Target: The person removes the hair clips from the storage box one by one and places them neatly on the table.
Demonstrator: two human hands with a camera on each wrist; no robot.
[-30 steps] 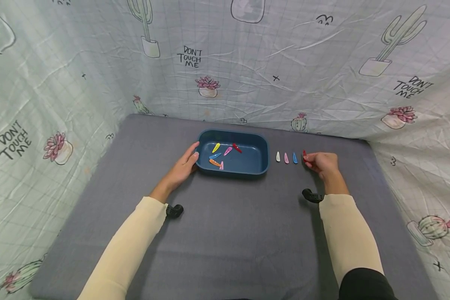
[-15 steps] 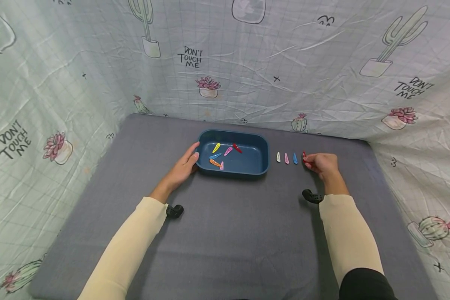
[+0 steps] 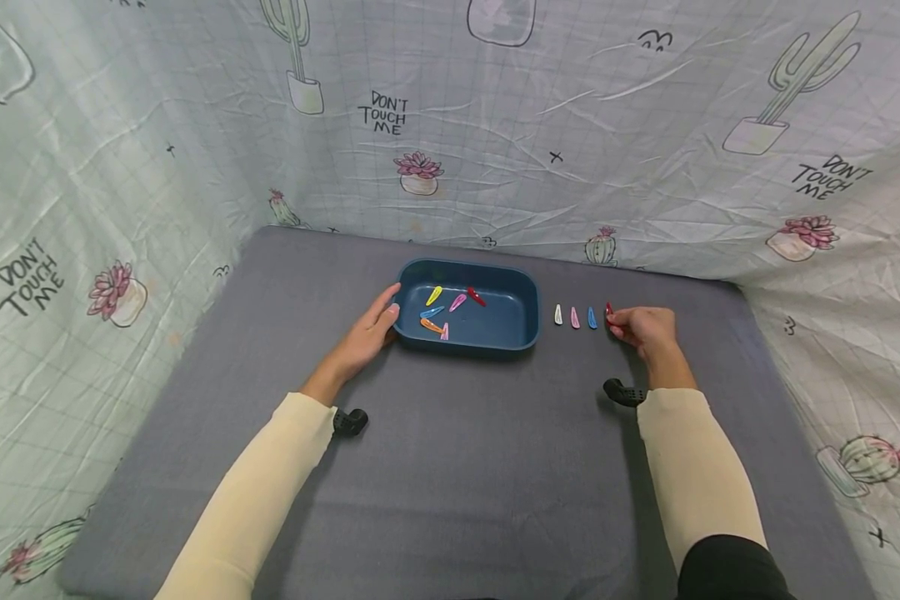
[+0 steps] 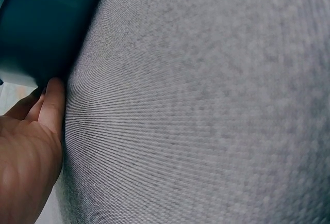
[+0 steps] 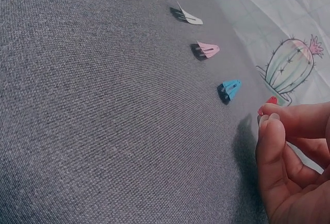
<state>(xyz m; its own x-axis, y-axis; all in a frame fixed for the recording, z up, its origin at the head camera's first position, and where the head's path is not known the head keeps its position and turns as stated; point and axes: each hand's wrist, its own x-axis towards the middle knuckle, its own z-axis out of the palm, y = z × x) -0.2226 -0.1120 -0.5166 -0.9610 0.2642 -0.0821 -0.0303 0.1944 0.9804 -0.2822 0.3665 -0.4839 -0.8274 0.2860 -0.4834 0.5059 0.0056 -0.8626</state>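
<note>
My right hand (image 3: 647, 327) pinches a red hair clip (image 5: 272, 100) between thumb and index finger, at the right end of a row of clips. Its fingertips cover part of that clip. Left of it on the grey cloth lie a blue clip (image 3: 592, 317), a pink clip (image 3: 575, 317) and a white clip (image 3: 558, 314), apart from one another. My left hand (image 3: 362, 337) rests with fairly straight fingers against the left end of a dark blue tray (image 3: 495, 348). In the left wrist view the thumb (image 4: 54, 102) touches the tray's lower corner.
Inside the tray lie several clips, among them a yellow clip (image 3: 434, 295), a red clip (image 3: 476, 297) and an orange clip (image 3: 431, 325), mostly in its left half. Behind the grey surface (image 3: 480, 467) hangs a cactus-print sheet (image 3: 495, 125).
Both hands, the tray and the clips stay nearly in place. The whole head view has shifted only slightly.
</note>
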